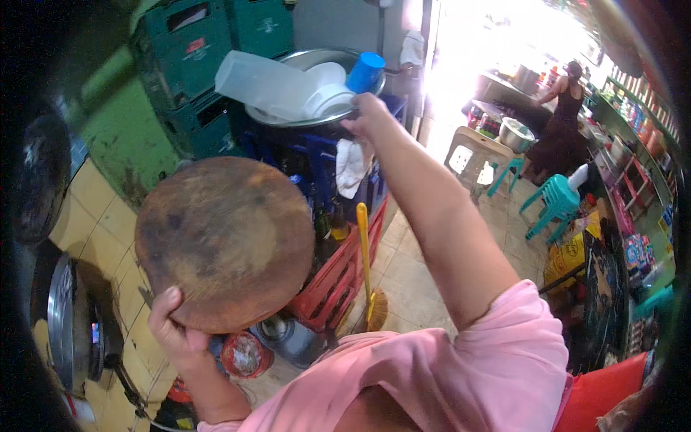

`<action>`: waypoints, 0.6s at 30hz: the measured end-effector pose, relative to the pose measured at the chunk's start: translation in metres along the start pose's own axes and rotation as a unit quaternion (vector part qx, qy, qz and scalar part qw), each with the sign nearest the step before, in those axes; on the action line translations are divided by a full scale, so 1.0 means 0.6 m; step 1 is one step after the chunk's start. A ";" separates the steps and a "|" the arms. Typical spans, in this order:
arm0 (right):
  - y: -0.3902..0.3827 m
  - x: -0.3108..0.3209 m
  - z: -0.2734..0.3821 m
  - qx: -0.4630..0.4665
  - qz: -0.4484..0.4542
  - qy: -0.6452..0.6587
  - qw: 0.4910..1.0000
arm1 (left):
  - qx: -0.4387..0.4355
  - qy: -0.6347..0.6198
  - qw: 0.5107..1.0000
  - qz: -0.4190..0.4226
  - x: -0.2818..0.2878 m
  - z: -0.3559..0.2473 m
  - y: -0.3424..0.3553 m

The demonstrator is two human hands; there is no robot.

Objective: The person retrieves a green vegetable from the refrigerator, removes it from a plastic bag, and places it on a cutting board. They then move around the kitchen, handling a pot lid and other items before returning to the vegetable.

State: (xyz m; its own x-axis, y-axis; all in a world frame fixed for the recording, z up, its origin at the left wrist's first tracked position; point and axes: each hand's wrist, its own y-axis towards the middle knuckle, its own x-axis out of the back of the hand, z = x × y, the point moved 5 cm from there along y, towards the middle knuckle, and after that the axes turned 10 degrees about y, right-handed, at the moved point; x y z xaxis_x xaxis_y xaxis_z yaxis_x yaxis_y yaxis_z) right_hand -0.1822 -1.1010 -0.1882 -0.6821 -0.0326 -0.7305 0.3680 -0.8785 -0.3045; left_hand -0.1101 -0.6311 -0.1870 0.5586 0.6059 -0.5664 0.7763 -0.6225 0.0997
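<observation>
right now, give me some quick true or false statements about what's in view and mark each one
1. The left hand holds a round wooden board. True.
2. Everything in the metal basin is white or clear. False: a blue cup is there too.
3. The right hand is at the basin's rim. True.
4. The camera wearer is dressed in black. False: the shirt is pink.
5. The broom has a yellow handle. True.
6. The background shows only a seated person. False: the co-worker in dark clothes is standing.
</observation>
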 end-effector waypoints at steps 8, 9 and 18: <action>0.023 -0.037 -0.057 0.086 -0.017 0.085 0.993 | -0.030 0.028 0.992 -0.118 0.013 -0.009 0.043; -0.004 -0.050 -0.053 0.085 -0.004 0.107 0.991 | -0.037 0.016 0.991 -0.124 0.006 -0.009 0.042; 0.060 -0.077 0.020 -0.076 0.058 0.054 0.994 | -0.105 0.009 0.980 -0.170 -0.057 0.005 0.057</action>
State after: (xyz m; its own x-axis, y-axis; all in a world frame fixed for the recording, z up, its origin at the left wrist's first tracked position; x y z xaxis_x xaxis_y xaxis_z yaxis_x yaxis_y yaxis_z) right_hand -0.1451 -1.1372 -0.1582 -0.5606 -0.0708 -0.8250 0.5367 -0.7898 -0.2969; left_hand -0.1034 -0.6747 -0.1667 0.2600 0.7704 -0.5822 0.9605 -0.2682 0.0740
